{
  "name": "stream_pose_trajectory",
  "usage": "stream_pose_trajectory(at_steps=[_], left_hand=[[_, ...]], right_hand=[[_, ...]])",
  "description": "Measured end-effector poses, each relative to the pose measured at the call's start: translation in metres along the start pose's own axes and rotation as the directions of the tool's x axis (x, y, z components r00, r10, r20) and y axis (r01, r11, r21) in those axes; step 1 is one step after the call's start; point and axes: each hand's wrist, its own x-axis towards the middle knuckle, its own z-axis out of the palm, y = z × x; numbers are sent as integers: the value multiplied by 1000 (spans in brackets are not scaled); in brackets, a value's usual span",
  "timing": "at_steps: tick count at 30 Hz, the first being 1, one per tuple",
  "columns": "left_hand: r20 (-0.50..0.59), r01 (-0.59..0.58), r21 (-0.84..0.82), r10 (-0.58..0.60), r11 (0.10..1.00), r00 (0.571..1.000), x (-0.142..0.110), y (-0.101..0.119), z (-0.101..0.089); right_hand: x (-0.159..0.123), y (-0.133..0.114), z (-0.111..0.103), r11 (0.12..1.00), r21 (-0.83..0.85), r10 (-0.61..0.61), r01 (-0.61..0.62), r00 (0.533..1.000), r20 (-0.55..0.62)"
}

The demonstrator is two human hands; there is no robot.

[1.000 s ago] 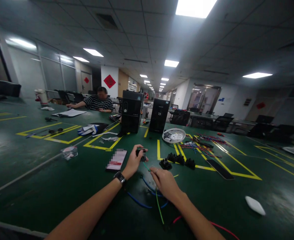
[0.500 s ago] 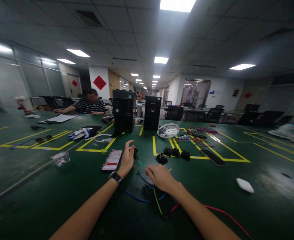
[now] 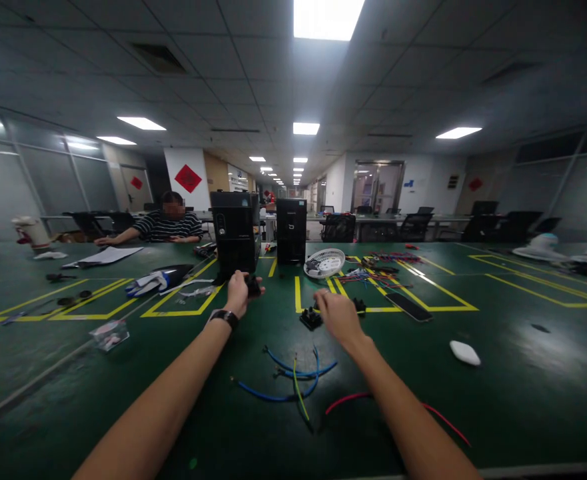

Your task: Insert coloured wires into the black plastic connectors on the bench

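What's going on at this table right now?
Someone is handling small parts bare-handed. Their left hand holds a small black part; their right hand is at a group of black pieces, its grip unclear. Blue wires, a yellow-green wire and a red wire lie nearer the wearer on the green table. Beyond stand two black computer towers, and a person in a striped top sits across.

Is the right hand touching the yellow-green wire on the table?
Apart: the head view shows green table between the right hand and the yellow-green wire.
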Motion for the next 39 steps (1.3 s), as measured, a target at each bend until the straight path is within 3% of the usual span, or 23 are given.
stream_pose_trajectory(at_steps=[2, 5, 9, 14, 16, 19, 22, 24, 26, 28, 31, 33, 36, 39], left_hand=[[97, 32, 175, -50, 984, 994, 0, -15, 3], [211, 29, 385, -118, 922, 970, 2, -45, 20], [213, 48, 469, -166, 882, 963, 16, -78, 52], [196, -1, 587, -141, 810, 971, 37, -98, 76], [188, -48, 644, -97, 764, 977, 42, -101, 77], [205, -113, 713, -52, 692, 977, 46, -101, 75], [255, -175, 760, -40, 626, 966, 43, -96, 68], [276, -215, 781, -15, 586, 961, 37, -90, 63], [343, -316, 782, 52, 537, 938, 27, -83, 58], [523, -516, 725, 123, 456, 843, 11, -78, 55], [786, -768, 536, 125, 351, 605, -17, -78, 56], [829, -806, 483, 118, 343, 547, -33, -82, 59], [796, -776, 508, 140, 373, 588, -46, -88, 63], [721, -674, 541, 135, 504, 680, -48, -84, 58]], right_hand=[[12, 34, -14, 968, -83, 235, -235, 972, -14], [14, 87, -23, 905, -181, 404, -385, 911, 84], [-7, 135, -12, 857, -308, 489, -413, 839, 237], [-20, 158, 8, 857, -335, 493, -392, 814, 308], [-17, 157, 12, 864, -340, 474, -370, 827, 304], [-9, 143, 9, 877, -360, 399, -318, 900, 177], [-7, 114, -7, 980, -124, 176, -156, 969, 171], [-13, 89, -25, 983, 181, -82, 34, 961, 264], [-26, 64, -43, 907, 390, -303, 158, 887, 347], [-45, 45, -55, 875, 444, -397, 191, 808, 435], [-75, 29, -59, 885, 399, -437, 239, 723, 535], [-90, 26, -55, 890, 364, -446, 275, 690, 571], [-98, 31, -53, 906, 328, -417, 268, 693, 588], [-88, 42, -61, 932, 306, -339, 193, 760, 555]])
